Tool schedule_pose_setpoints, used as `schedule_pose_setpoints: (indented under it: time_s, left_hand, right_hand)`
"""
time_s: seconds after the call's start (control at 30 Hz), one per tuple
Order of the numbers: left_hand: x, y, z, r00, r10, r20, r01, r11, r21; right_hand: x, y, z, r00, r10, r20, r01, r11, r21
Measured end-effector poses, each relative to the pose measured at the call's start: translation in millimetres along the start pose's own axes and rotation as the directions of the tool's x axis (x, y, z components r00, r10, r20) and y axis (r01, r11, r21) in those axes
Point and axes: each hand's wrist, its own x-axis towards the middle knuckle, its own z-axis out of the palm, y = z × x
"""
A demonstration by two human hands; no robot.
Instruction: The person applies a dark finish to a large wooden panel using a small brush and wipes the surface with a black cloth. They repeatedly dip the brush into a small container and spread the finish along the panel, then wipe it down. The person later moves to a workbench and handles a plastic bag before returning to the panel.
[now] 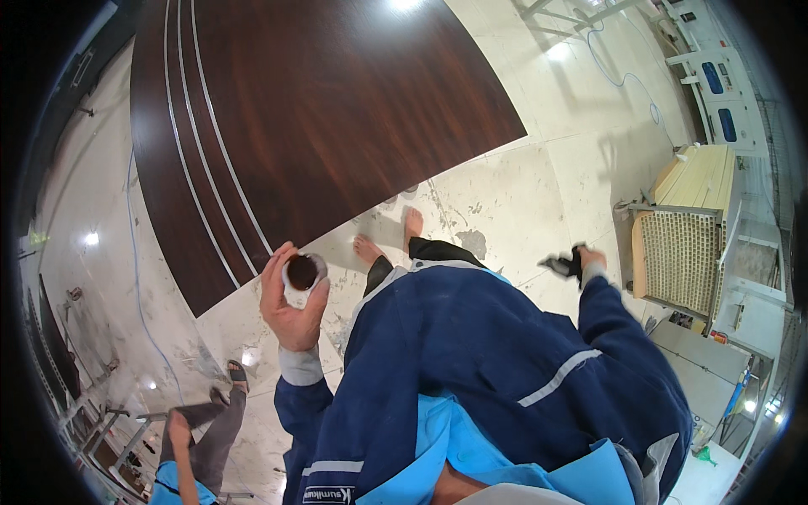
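Note:
My left hand point(290, 316) is wrapped round a small pale cup point(318, 263) with something dark brown inside it, held upright near the close corner of a dark brown wood panel point(337, 109). Three thin silvery strips run along the panel's left part. Away to the right, my right hand point(594, 256) is closed on a black, crumpled-looking thing point(562, 266); I cannot make out whether it is cloth or a tool. That hand hangs over the floor, apart from the panel.
Pale stained tiles make up the floor point(497, 202). A stack of yellowish hollow-core boards point(682, 252) stands at right. Blue hoses point(135, 244) lie at left and far right. Another person point(198, 446) in grey trousers is at lower left, beside metal stands.

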Motion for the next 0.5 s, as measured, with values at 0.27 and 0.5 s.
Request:
schedule_pose_setpoints:
  time_s: [0.27, 0.5]
  left_hand:
    - [6, 42, 50, 0.951, 0.235, 0.201, -0.243, 0.97, 0.016]
    - [-52, 83, 92, 0.942, 0.27, 0.201, -0.28, 0.96, 0.023]
  right_hand:
    - [-64, 72, 143, 0.818, -0.456, 0.349, 0.493, 0.87, -0.018]
    - [-6, 4, 182, 0.866, -0.456, 0.205, 0.18, 0.667, 0.723]
